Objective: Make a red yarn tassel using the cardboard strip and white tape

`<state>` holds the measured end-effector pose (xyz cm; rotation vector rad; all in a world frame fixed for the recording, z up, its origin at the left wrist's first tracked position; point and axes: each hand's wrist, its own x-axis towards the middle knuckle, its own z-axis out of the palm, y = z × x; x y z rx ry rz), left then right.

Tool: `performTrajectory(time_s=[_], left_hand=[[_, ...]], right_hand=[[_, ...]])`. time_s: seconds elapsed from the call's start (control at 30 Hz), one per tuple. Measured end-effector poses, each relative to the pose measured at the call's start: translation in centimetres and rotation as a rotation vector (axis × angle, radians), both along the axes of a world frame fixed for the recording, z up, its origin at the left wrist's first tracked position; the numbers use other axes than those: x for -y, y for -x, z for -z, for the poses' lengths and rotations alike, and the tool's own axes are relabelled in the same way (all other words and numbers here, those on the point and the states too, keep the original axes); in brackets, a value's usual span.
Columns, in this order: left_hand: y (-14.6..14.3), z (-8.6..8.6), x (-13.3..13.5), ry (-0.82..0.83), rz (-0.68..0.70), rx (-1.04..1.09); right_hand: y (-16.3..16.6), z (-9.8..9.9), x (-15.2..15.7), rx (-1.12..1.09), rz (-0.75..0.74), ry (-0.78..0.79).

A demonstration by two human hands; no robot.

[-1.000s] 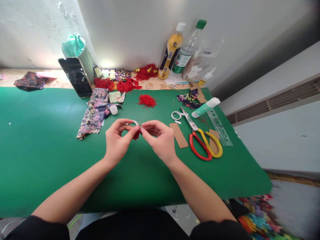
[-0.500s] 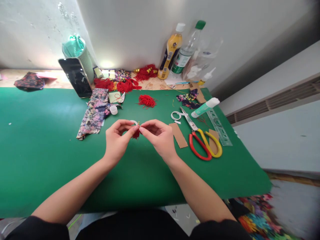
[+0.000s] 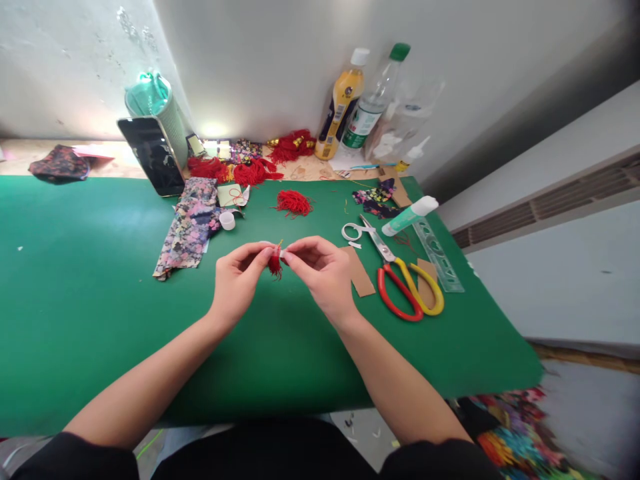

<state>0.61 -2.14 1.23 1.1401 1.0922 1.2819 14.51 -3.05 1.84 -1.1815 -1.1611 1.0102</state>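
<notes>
A small red tassel (image 3: 275, 263) hangs between my two hands above the green table, with a bit of yellow cord sticking up from its top. My left hand (image 3: 237, 280) is closed, thumb and forefinger pinching the tassel's upper part. Against its right side, my right hand (image 3: 324, 277) pinches a narrow white strip (image 3: 282, 254); how far the strip goes around the tassel is hidden by the fingers. Beyond the hands lies a loose bundle of red threads (image 3: 294, 203). Close to my right forearm are a piece of cardboard (image 3: 361, 273) and scissors (image 3: 395, 273) with red and yellow handles.
White tape (image 3: 351, 232), a glue stick (image 3: 409, 216) and a clear ruler (image 3: 440, 257) lie to the right. Floral cloth (image 3: 187, 230) and a white cap (image 3: 227, 221) are at left. A phone (image 3: 153, 157) leans on a green container; bottles (image 3: 341, 107) stand behind.
The white strip, which arched above my left fingers, now shows at my right fingertips beside the tassel. My hands have shifted slightly and parted a little.
</notes>
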Motion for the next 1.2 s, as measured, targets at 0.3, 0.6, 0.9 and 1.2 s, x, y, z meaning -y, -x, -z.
performTrajectory(time_s=[0.3,0.6,0.9,1.2], left_hand=[[0.2,0.6,0.2,0.027,0.092,0.143],[0.0,-0.3,-0.3,0.091,0.036,0.362],[0.0,-0.3,-0.5,0.099,0.023,0.314],[0.1,-0.3,-0.5,0.105,0.018,0.311]], right_hand=[[0.1,-0.3,0.2,0.045,-0.013,-0.067],[0.2,0.1,0.2,-0.014,-0.053,-0.068],[0.1,0.2,-0.1,-0.093,-0.054,-0.1],[0.2,0.5,-0.1,-0.09,-0.01,-0.059]])
